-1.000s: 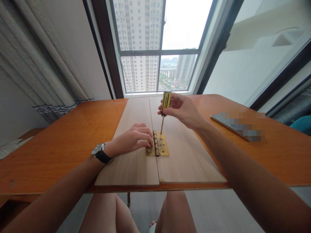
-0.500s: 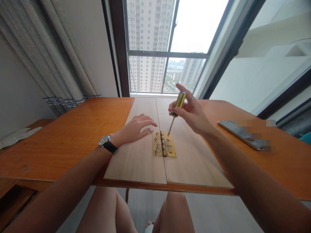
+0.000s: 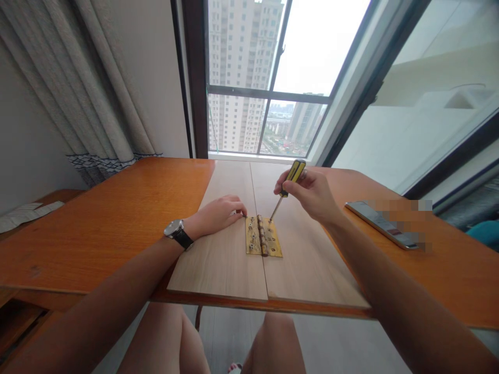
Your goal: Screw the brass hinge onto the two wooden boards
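Note:
A brass hinge lies flat across the seam between two pale wooden boards. Screws show in its left leaf; the right leaf has visible holes lower down. My right hand grips a yellow-and-black screwdriver by the handle, tilted, its tip at the upper hole area of the right leaf. Whether a screw sits under the tip is too small to tell. My left hand rests on the left board, finger and thumb pinched together at the hinge's upper left corner. Something small and dark shows at those fingertips.
The boards lie on an orange-brown wooden table. A phone lies on the table to the right. A window stands behind the table, with a grey curtain at the left. My knees are below the front edge.
My left fingers have closed into a pinch where thin metal pieces lay beside the hinge. My right hand has lowered slightly, its raised index finger now curled round the screwdriver handle, which leans more to the right.

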